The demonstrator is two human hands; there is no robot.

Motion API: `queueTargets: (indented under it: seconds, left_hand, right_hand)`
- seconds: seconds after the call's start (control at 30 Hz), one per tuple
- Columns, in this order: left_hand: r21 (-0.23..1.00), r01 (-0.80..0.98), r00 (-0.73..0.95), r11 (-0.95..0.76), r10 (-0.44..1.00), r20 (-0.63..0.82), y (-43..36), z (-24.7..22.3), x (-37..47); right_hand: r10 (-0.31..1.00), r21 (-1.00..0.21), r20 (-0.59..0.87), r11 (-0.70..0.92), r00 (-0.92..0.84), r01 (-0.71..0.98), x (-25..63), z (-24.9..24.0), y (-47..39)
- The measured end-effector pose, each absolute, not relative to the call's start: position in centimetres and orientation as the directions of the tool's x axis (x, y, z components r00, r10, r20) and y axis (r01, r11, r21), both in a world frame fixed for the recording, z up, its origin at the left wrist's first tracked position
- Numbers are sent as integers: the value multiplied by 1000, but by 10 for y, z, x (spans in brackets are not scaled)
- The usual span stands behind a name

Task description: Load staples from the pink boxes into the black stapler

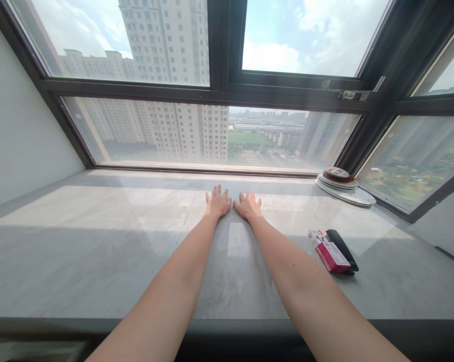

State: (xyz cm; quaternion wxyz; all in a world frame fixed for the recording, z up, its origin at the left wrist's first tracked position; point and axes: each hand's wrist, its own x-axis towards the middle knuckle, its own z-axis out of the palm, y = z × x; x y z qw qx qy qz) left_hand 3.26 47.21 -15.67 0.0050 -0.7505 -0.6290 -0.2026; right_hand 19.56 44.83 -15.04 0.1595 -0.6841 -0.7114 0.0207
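Observation:
Both arms reach forward over a grey marble-look window sill (pixel 98 261). My left hand (pixel 218 203) lies on its far part with fingers spread, holding nothing. Just to its right, my right hand (pixel 248 205) also rests with fingers spread and nothing in it. The two thumbs point toward each other with a small gap between them. A bright patch of reflected light shows on the sill between my forearms.
A pile of round, flat plate-like pieces (pixel 338 180) lies in the far right corner. Nearer, at right, a red and white box (pixel 332 257) rests against a black stapler-like object (pixel 342 249). Dark-framed windows (pixel 219 95) rise behind the sill; a white wall (pixel 26 125) bounds the left.

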Motion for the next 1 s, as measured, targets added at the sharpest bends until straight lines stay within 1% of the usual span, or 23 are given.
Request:
queueTargets:
  seconds: [0.17,0.37,0.5,0.6,0.77,1.0]
  left_hand:
    - [204,951,148,-233,921,361,471,-155,32]
    - [217,960,104,-176,945,309,477,-165,28]
    - [241,958,83,-154,956,283,479,-168,28]
    - [261,954,69,-146,956,285,478,-166,28]
    - [278,947,66,-159,947,315,474,-161,26]
    - [280,942,79,-185,934,349,475,-157,27]
  right_hand:
    - [964,-243,262,100,-34,965,197,-151,453]
    - [898,-205,431,198,-93,959,194,-142,450]
    - [841,-179,533,225,-97,958,194,-136,444]
    - [806,-164,582,241,-103,957,196,-131,439]
    - [789,-165,606,245,-98,955,200,-125,438]
    - [831,-186,555,156,-27,970,201,-130,444]
